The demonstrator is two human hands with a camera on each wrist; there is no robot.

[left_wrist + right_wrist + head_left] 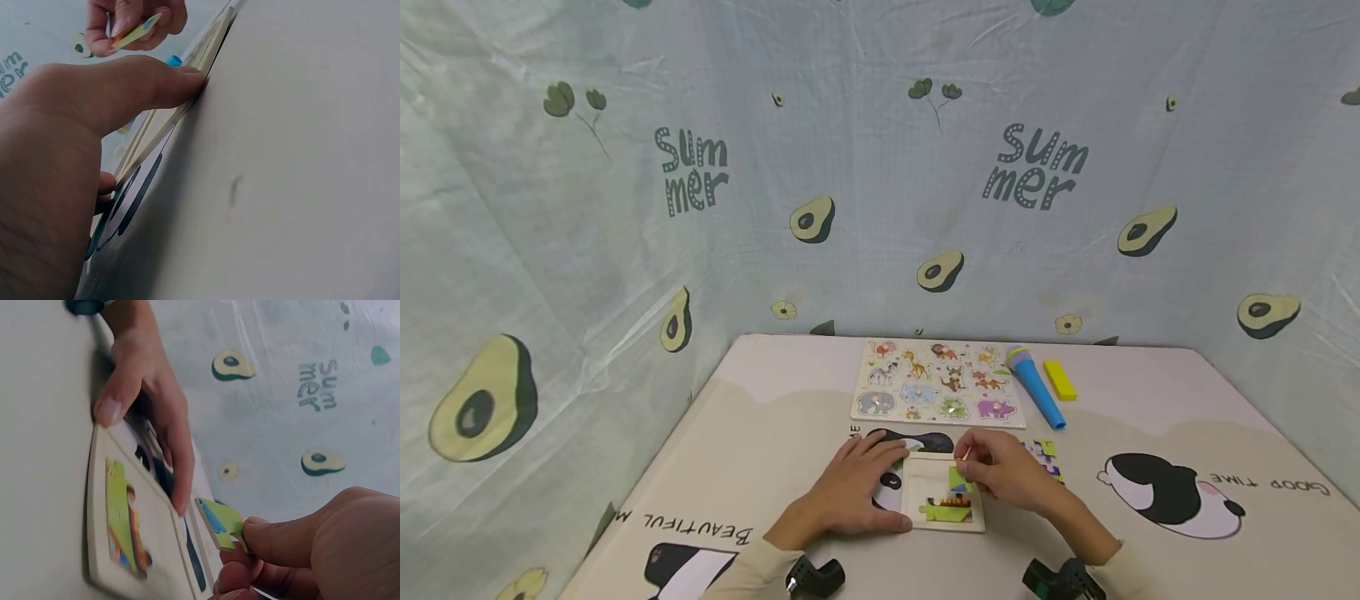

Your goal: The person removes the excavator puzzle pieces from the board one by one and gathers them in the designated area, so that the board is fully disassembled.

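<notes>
A small wooden puzzle tray lies on the table near me, with a green strip of picture filled in along one side. My left hand lies flat beside the tray's left edge. Its thumb presses the near rim and its straight fingers touch the far corner. My right hand hovers over the tray's right side. It pinches a green and blue puzzle piece between thumb and fingers, just above the board. The same piece shows edge-on in the left wrist view.
Several loose puzzle pieces lie right of my right hand. Farther back are an animal peg puzzle board, a blue toy microphone and a yellow block. Avocado-print cloth walls enclose the table on three sides.
</notes>
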